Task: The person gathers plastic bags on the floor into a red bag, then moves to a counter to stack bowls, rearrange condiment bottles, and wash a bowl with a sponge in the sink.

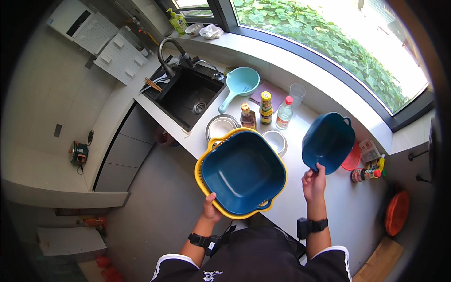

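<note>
My left hand (211, 210) grips the near left rim of a yellow plastic colander basket (199, 173). Nested inside that is a dark blue plastic basin (243, 172) with a small handle loop. My right hand (314, 183) pinches the near rim of a smaller dark blue basin (327, 141), which is tilted above the right part of the white counter (292, 197). Behind the larger basin, partly covered by it, are metal and white bowls (220, 127) and another white bowl (274, 141).
Bottles of sauce (266, 107) and clear liquid (284, 114) stand mid-counter. Behind them are a light blue ladle (243, 81), purple cloth (269, 96) and clear cup (297, 93). A black sink (188, 95) lies left; a red basket (352, 158) and seasoning bottle (364, 175) sit right.
</note>
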A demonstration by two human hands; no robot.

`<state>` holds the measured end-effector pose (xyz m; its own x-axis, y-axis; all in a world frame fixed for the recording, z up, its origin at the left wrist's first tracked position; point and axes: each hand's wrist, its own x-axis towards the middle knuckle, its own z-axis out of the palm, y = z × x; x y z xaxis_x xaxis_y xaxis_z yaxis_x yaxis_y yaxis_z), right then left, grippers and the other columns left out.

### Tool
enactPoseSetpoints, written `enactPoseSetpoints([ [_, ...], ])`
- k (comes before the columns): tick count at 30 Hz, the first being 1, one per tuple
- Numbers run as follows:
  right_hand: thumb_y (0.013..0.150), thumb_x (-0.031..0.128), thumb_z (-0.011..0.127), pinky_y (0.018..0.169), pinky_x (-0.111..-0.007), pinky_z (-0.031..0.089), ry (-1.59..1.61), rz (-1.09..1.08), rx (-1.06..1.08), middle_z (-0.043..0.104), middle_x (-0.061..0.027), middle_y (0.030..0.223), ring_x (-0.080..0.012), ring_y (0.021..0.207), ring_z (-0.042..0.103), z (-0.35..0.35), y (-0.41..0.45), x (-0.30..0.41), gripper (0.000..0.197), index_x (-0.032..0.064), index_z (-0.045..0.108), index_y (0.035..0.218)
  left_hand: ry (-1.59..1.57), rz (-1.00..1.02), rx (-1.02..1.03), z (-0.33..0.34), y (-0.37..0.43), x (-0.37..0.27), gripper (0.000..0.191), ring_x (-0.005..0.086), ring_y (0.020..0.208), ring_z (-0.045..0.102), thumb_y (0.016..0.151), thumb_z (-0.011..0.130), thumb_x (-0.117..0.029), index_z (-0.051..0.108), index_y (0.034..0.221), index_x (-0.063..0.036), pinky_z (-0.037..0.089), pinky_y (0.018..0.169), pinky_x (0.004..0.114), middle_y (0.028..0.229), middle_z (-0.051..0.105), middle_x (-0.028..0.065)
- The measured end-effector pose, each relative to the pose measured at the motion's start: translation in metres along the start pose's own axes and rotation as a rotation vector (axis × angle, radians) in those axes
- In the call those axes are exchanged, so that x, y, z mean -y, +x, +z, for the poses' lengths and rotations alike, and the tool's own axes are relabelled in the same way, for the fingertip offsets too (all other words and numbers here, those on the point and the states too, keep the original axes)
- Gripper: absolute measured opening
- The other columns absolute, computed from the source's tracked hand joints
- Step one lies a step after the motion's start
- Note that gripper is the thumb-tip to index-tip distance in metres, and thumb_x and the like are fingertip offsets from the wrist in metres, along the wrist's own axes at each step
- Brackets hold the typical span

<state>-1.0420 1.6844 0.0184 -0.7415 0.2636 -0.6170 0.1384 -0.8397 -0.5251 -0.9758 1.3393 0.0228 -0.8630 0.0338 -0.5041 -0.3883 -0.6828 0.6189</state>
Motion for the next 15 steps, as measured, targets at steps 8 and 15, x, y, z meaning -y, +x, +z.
enactPoseSetpoints([
  [8, 0.089, 0.025, 0.054, 0.033, -0.026, 0.032, -0.636, 0.254, 0.083, 0.052, -0.0048, 0.048, -0.0123, 0.034, 0.040, 0.039, -0.154, -0.035, 0.033, 0.0060, 0.054, 0.062, 0.101, -0.127, 0.254, -0.016, 0.007, 0.012, 0.060, 0.0259, 0.113, 0.057, 0.074, 0.065, -0.022, 0.048, 0.128, -0.0033, 0.048, 0.097, 0.039, 0.118, 0.060, 0.0125],
  [15, 0.090, 0.043, 0.059, 0.034, -0.023, 0.035, -1.055, 0.374, 0.141, 0.055, -0.0047, 0.050, -0.0100, 0.036, 0.045, 0.025, -0.170, -0.067, 0.047, -0.0017, 0.063, 0.077, -0.019, -0.329, 0.289, -0.041, -0.012, 0.030, 0.064, 0.0265, 0.112, 0.057, 0.072, 0.069, -0.028, 0.050, 0.127, -0.0051, 0.046, 0.099, 0.040, 0.121, 0.060, 0.0109],
])
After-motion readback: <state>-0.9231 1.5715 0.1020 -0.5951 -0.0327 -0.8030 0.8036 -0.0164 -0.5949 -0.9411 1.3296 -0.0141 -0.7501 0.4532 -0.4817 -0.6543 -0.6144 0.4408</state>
